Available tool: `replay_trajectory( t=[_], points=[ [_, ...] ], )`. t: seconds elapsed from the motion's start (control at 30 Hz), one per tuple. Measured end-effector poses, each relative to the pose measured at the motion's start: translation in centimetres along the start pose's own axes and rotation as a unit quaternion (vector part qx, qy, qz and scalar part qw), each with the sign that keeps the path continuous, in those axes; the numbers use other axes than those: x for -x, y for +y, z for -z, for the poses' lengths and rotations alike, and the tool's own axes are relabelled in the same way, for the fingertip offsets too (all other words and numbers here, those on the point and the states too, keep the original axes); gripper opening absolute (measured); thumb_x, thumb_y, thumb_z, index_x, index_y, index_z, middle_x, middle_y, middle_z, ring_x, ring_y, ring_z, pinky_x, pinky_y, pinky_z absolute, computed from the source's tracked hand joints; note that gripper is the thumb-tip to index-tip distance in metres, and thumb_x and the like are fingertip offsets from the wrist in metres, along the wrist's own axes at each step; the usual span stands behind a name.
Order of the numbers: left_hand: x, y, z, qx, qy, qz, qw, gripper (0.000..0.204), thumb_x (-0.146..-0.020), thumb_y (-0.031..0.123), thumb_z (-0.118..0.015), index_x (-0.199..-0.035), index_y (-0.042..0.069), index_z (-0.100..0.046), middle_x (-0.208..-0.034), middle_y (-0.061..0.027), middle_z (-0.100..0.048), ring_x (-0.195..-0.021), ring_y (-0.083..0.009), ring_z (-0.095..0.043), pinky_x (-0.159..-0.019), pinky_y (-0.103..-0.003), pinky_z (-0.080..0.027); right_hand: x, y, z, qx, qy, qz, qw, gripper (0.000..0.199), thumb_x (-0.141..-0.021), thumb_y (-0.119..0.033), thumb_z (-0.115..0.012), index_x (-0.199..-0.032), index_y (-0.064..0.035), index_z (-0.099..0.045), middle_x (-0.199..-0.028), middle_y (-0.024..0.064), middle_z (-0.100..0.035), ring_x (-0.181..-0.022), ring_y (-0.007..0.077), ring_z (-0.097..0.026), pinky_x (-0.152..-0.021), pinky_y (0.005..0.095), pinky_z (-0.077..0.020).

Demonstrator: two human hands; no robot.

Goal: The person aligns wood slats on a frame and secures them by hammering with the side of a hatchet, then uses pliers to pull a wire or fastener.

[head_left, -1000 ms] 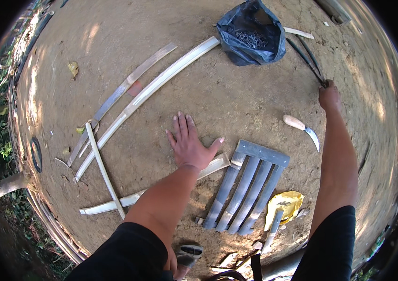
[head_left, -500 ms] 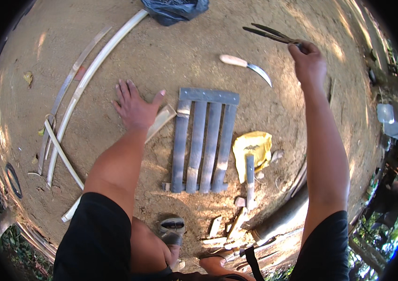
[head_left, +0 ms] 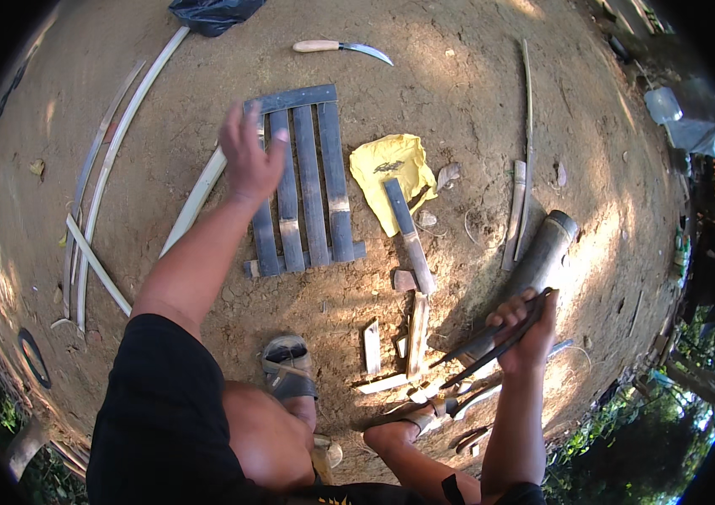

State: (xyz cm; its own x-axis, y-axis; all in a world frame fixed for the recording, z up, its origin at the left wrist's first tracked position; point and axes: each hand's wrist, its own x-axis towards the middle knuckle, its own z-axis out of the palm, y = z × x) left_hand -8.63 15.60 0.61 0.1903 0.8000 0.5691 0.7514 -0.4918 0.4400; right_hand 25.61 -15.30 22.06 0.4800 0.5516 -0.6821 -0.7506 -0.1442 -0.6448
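My right hand is at the lower right, closed around a dark two-pronged tool like tongs. Its two long prongs point down and left, toward split wood pieces near my foot. Over the upper left corner of a slatted panel of dark bamboo strips is my left hand. Its fingers are spread and hold nothing; whether they touch the panel I cannot tell. A pale split bamboo strip passes under that forearm, beside the panel.
A curved knife with a wooden handle lies beyond the panel. Right of the panel are a yellow bag and a flat bamboo piece. A thick bamboo tube lies behind my right hand. Long strips stretch along the left.
My right hand has come from the far right down toward my feet with the tool. My left hand has moved from the ground to over the panel's corner. The view has shifted.
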Motion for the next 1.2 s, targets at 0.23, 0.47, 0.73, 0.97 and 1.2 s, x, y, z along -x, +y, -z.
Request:
replay_trajectory(
  t=[0.23, 0.47, 0.73, 0.97, 1.2],
  points=[
    [8.9, 23.9, -0.5, 0.134, -0.528, 0.031, 0.838, 0.056, -0.09, 0.041, -0.071, -0.125, 0.002, -0.052, -0.116, -0.0153, -0.06, -0.11, -0.028, -0.06, -0.096, -0.041, -0.051, 14.7, 7.6, 11.0, -0.106, 0.018, -0.314, 0.943, 0.049, -0.105, -0.058, -0.041, -0.115, -0.0138, -0.06, -0.076, 0.0052, -0.057, -0.074, 0.0246, -0.059, -0.076, 0.0503, -0.0514],
    [9.6, 26.3, -3.0, 0.098, -0.448, 0.439, 0.773, 0.071, -0.081, 0.045, -0.08, -0.12, -0.004, -0.046, -0.109, -0.0253, -0.068, -0.104, -0.0391, -0.069, -0.09, -0.048, -0.055, 24.0, 8.5, 11.4, -0.11, -0.003, -0.32, 0.941, 0.068, -0.096, -0.013, -0.065, -0.154, -0.0212, -0.032, -0.105, 0.0116, -0.063, -0.094, 0.0293, -0.064, -0.087, 0.0525, -0.0527],
    [9.0, 25.8, -0.5, 0.199, -0.473, 0.328, 0.793, 0.05, -0.09, 0.016, -0.067, -0.133, 0.004, -0.043, -0.118, -0.0197, -0.066, -0.097, -0.0328, -0.072, -0.08, -0.045, -0.058, 24.8, 6.8, 10.4, 0.264, -0.138, -0.274, 0.914, 0.048, -0.092, 0.001, -0.057, -0.137, -0.0052, -0.041, -0.111, 0.013, -0.063, -0.089, 0.0212, -0.066, -0.075, 0.0353, -0.0562],
    [-3.7, 28.4, 17.6, 0.287, -0.539, 0.08, 0.788, 0.054, -0.107, 0.027, -0.053, -0.153, 0.01, -0.033, -0.106, -0.0072, -0.071, -0.077, -0.0158, -0.063, -0.07, -0.036, -0.052, 25.8, 2.8, 3.3, 0.331, -0.085, 0.015, 0.94, 0.032, -0.095, 0.0, -0.062, -0.121, -0.0027, -0.043, -0.097, 0.0097, -0.062, -0.077, 0.016, -0.067, -0.067, 0.0308, -0.0577],
    [-9.1, 33.6, 37.2, 0.173, -0.325, -0.23, 0.901, 0.05, -0.103, 0.027, -0.056, -0.146, 0.006, -0.046, -0.127, -0.0222, -0.063, -0.109, -0.0399, -0.065, -0.09, -0.046, -0.052, 32.5, 2.0, 2.4, 0.236, -0.232, 0.14, 0.933, 0.027, -0.095, -0.004, -0.066, -0.113, -0.0052, -0.046, -0.097, 0.008, -0.066, -0.084, 0.0113, -0.066, -0.069, 0.0265, -0.0531]
  ],
)
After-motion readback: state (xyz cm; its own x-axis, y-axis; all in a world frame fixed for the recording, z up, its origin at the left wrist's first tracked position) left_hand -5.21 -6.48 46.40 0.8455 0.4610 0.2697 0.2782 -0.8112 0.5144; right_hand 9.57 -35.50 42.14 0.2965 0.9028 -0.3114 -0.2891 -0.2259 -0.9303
